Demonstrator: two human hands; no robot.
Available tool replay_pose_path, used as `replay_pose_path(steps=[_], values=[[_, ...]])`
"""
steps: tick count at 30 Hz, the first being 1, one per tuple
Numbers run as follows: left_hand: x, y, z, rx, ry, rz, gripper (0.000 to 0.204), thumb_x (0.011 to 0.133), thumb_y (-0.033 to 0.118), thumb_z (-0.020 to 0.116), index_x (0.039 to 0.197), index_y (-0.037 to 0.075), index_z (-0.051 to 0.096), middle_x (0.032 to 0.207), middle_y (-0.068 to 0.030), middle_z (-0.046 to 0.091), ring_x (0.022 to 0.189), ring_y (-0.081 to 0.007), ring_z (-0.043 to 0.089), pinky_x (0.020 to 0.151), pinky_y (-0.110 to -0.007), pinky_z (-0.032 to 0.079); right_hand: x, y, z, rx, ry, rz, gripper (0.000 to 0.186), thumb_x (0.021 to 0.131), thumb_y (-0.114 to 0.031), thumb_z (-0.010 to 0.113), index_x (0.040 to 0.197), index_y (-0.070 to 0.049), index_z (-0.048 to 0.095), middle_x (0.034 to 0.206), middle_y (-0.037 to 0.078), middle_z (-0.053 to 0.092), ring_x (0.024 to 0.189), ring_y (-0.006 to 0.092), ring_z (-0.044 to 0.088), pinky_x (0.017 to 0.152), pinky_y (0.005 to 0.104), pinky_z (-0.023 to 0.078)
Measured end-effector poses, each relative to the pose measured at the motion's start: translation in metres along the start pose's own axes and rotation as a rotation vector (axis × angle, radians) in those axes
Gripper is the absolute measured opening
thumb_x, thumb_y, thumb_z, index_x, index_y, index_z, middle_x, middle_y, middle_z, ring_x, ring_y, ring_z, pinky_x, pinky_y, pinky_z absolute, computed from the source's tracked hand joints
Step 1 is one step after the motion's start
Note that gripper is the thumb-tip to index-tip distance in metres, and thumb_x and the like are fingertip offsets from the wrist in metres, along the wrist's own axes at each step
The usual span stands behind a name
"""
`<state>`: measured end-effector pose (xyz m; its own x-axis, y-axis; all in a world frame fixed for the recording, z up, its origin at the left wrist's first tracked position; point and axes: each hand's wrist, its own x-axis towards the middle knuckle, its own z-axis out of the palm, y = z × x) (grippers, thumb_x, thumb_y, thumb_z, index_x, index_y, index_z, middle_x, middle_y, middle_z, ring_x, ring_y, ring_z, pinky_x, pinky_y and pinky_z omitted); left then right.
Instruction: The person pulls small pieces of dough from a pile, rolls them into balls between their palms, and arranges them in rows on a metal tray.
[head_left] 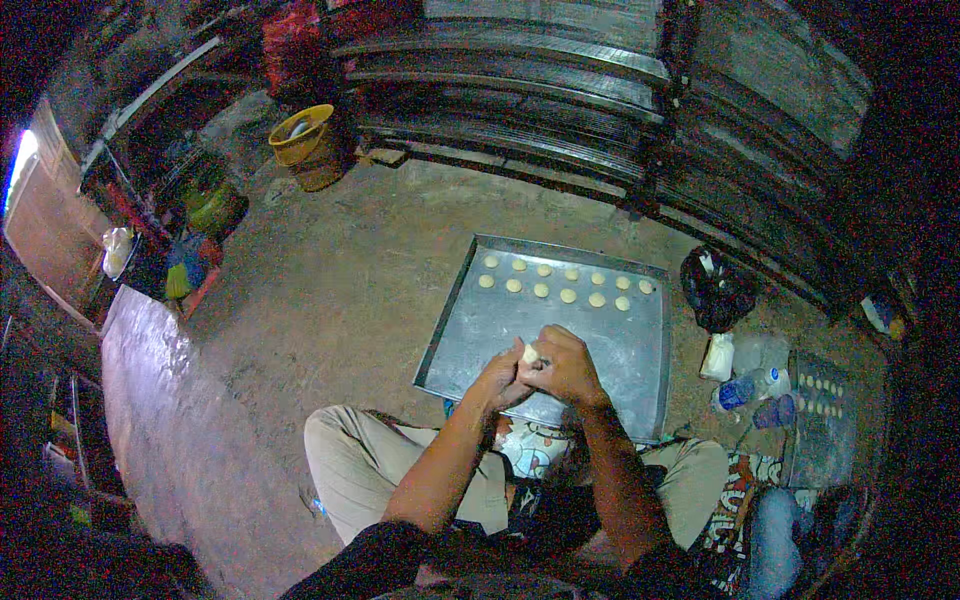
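Nearest in view are the person's bent knees in beige trousers, with both bare forearms rising from the lower edge and meeting above the near edge of a large flat rectangular metal baking tray that lies on the earthen floor. The left hand and the right hand are pressed together, fingers curled, and between them they pinch a small pale lump of dough; each hand's grip is closed around that lump, the left from the left side and the right cupping it from the right, so only the lump's top shows. Just beyond the hands the tray's middle is bare grey metal. At its far end lie two short rows of small round pale dough pieces, each piece apart from its neighbours. To the right of the tray, on the floor, stand a white plastic bottle and a clear bottle with a blue cap, with a black plastic bag just beyond them, and further right a second, smaller tray holding round dough pieces. Far to the left stands a yellow plastic bucket, and along the far side runs a rack of stacked dark metal trays.
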<state>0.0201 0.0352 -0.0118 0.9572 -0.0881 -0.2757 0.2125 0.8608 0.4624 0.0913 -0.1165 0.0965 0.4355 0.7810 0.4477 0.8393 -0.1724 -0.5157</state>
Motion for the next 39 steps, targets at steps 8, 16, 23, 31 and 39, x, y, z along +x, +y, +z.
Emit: replay_pose_path(steps=[8,16,23,31,39], values=[[-0.013,0.026,0.015,0.153,-0.114,-0.019,0.034,0.101,0.036,0.055,0.113,0.004,0.056,0.105,-0.0082,0.062,0.095,-0.0173,0.061,0.083,-0.03,0.052,-0.002,0.006,0.006,0.25,0.133,0.127,0.029,0.08,-0.017,0.078,0.103,-0.001,0.07,0.092,0.009,0.062,0.083,0.0224,0.062,0.075,0.0314,0.05],[-0.002,-0.004,0.057,0.206,0.223,0.389,0.017,0.1,0.021,0.057,0.102,0.005,0.061,0.083,-0.0032,0.063,0.07,-0.0144,0.061,0.064,-0.029,0.052,-0.013,0.032,0.034,0.652,0.193,0.529,0.019,0.089,-0.016,0.07,0.096,0.002,0.065,0.085,0.008,0.066,0.078,0.0195,0.065,0.074,0.0315,0.053],[0.003,0.0,0.044,0.542,0.221,0.448,0.021,0.096,0.02,0.062,0.104,0.0,0.066,0.085,-0.0042,0.068,0.072,-0.0124,0.063,0.064,-0.028,0.052,-0.014,0.042,0.039,0.221,0.282,0.573,0.027,0.093,-0.025,0.065,0.083,0.0,0.065,0.076,0.013,0.068,0.069,0.0243,0.067,0.064,0.038,0.051],[-0.001,0.015,0.037,0.945,0.419,0.636,0.023,0.095,0.022,0.065,0.099,0.0,0.069,0.087,-0.0041,0.07,0.078,-0.0103,0.063,0.071,-0.027,0.051,-0.007,0.034,0.028,0.539,0.217,0.58,0.024,0.091,-0.023,0.069,0.103,-0.003,0.072,0.08,0.007,0.069,0.073,0.0163,0.065,0.071,0.0321,0.052],[-0.005,0.007,0.055,0.633,0.249,0.448,0.032,0.103,0.027,0.051,0.105,0.0,0.068,0.085,-0.0019,0.068,0.072,-0.0095,0.06,0.066,-0.027,0.049,-0.002,0.014,-0.014,0.542,0.024,0.325,0.04,0.075,-0.005,0.08,0.113,-0.005,0.07,0.094,0.002,0.06,0.084,0.011,0.056,0.073,0.0251,0.049]])
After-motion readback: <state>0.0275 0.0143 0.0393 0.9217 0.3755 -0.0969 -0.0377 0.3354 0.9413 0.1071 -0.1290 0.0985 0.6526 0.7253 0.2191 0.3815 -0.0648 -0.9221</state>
